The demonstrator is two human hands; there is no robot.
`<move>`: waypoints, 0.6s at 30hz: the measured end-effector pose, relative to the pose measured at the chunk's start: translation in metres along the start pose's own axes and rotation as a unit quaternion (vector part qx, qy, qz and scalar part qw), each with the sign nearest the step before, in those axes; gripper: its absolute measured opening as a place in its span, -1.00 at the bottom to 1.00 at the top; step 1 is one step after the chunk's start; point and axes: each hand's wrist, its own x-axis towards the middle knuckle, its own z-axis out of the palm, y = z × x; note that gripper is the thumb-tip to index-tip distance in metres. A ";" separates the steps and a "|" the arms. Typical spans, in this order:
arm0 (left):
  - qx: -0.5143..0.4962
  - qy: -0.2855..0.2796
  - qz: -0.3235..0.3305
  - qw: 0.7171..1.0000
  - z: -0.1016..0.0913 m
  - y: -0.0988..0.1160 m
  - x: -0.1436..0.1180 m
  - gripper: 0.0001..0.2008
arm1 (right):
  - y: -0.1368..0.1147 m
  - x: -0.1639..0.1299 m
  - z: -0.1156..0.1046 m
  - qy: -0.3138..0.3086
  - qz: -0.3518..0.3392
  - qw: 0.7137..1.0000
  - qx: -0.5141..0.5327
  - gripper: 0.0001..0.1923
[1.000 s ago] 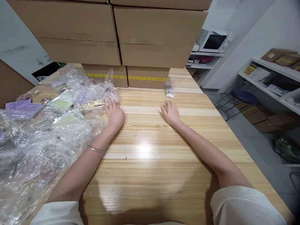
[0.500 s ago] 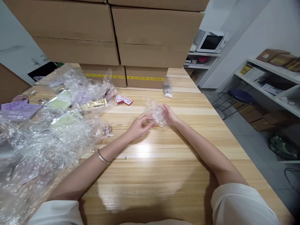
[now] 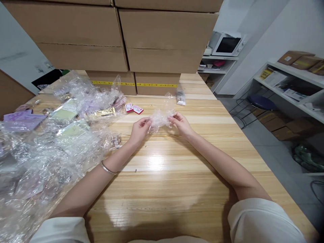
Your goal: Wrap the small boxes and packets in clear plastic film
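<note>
My left hand (image 3: 138, 131) and my right hand (image 3: 180, 123) both grip a small crumpled clear plastic bag (image 3: 160, 116), held between them just above the wooden table (image 3: 162, 189). The left pinches its left end, the right its right end. Two small red-and-white packets (image 3: 134, 108) lie on the table just beyond my left hand. A thin bracelet (image 3: 107, 168) is on my left wrist.
A big heap of clear plastic wrap with purple and green packets (image 3: 50, 135) covers the table's left side. Stacked cardboard boxes (image 3: 141, 50) stand along the far edge. A small filled clear bag (image 3: 180, 96) rests by the boxes. Shelves (image 3: 291, 84) and a stool (image 3: 259, 103) are at the right.
My left hand left the plastic heap, uncovering two red-and-white packets, and came to the middle. Both hands now hold a clear bag, lifted and stretched a little between them.
</note>
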 end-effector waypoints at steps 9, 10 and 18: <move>-0.221 0.173 -0.035 0.959 -0.028 0.030 0.022 -0.84 | -0.018 0.021 -0.066 -0.142 0.142 0.974 -0.108 -0.89; -0.218 0.167 -0.041 0.961 -0.027 0.033 0.020 -0.83 | -0.024 0.021 -0.073 -0.167 0.167 0.960 -0.150 -0.88; -0.125 0.078 -0.143 0.979 0.005 0.041 -0.006 -0.79 | -0.055 0.003 -0.049 -0.184 0.026 0.944 -0.273 -0.60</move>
